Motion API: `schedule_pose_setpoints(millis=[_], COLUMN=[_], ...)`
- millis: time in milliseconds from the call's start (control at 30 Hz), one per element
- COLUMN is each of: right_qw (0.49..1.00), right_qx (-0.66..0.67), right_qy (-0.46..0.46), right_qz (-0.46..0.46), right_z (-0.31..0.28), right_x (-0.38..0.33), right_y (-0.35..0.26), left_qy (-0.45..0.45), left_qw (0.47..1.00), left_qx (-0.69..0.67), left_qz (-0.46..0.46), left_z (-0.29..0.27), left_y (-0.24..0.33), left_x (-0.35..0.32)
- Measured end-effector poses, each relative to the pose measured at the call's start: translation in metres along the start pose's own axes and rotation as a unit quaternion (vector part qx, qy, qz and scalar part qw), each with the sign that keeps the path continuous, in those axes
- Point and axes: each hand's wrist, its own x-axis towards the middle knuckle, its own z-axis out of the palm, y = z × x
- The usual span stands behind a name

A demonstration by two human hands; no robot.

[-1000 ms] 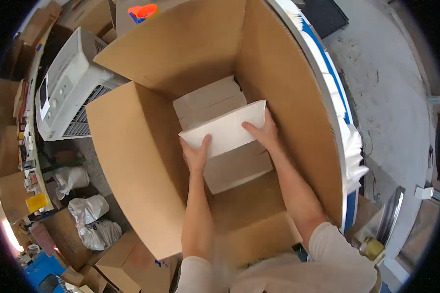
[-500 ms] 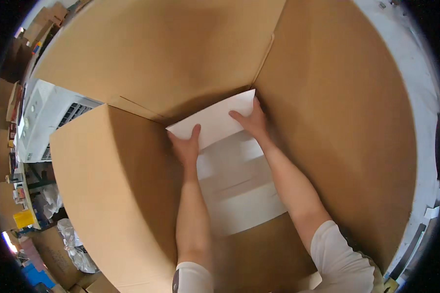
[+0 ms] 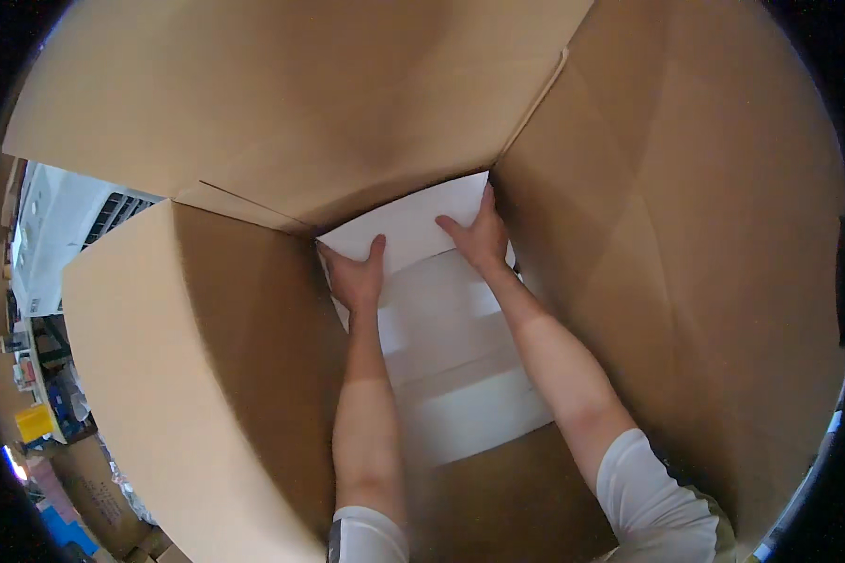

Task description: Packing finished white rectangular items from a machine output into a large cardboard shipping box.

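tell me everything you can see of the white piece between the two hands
The white piece is plain, oblong and paper- or card-like, its far edge slightly curved. It sits slantwise at the far end of the cardboard box, close to the back wall. The left hand and right hand hold opposite ends, thumbs over its face. Its underside is hidden.

At the left side of the room, a white appliance (image 3: 52, 235) with a slatted grille (image 3: 113, 216) is standing. Below it, there is a pale shelf (image 3: 44, 394), and beside this a yellow container (image 3: 35, 424). Lower, one bright light (image 3: 13, 462) shines, near a brown carton (image 3: 103, 497) and a blue object (image 3: 66, 530), partly hidden.
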Motion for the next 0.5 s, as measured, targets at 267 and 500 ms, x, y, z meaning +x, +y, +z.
schedule_pose_setpoints(millis=[267, 500], right_qw=[0.982, 0.979], right_qx=[-0.045, -0.095], right_qy=[0.086, 0.068], right_qz=[-0.162, -0.17], right_z=[0.008, -0.006], right_x=[0.024, -0.007], right_y=[0.038, 0.04], left_qy=[0.067, 0.042], left_qw=[0.998, 0.997], left_qx=[-0.008, 0.022], left_qz=[0.019, 0.068], left_z=[0.007, 0.002], left_y=[-0.007, -0.015], left_x=[0.011, -0.002])
